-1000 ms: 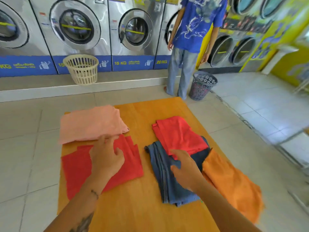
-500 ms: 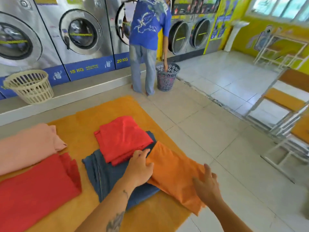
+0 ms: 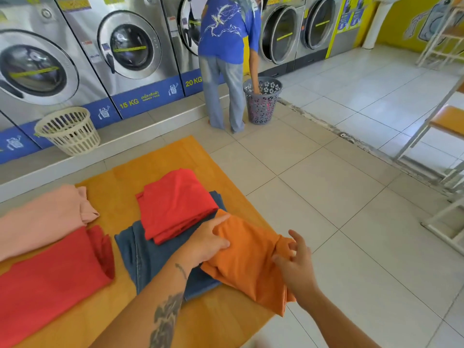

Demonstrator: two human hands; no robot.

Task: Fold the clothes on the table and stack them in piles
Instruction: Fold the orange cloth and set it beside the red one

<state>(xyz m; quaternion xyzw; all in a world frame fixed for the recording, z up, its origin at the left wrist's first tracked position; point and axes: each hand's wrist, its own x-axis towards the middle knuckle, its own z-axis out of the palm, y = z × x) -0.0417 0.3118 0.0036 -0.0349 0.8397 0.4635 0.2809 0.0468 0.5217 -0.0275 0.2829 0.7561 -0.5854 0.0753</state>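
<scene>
An orange garment [image 3: 247,259] hangs over the right edge of the wooden table [image 3: 160,162]. My left hand [image 3: 206,241] grips its left edge, fingers curled on the cloth. My right hand [image 3: 295,264] touches its bunched right corner with fingers spread. A folded red garment [image 3: 175,204] lies on folded blue jeans [image 3: 153,259] just left of the orange one. A folded pink garment [image 3: 42,219] and a flat red garment [image 3: 50,280] lie at the table's left.
A person in a blue shirt [image 3: 226,31] reaches into a grey basket [image 3: 261,101] by the washing machines [image 3: 125,49]. A cream basket [image 3: 67,130] stands on the step. White racks [image 3: 442,156] stand at the right on tiled floor.
The view swung right. My left hand left the flat red garment and took the orange garment's left edge. My right hand moved from the jeans to the orange garment's right corner.
</scene>
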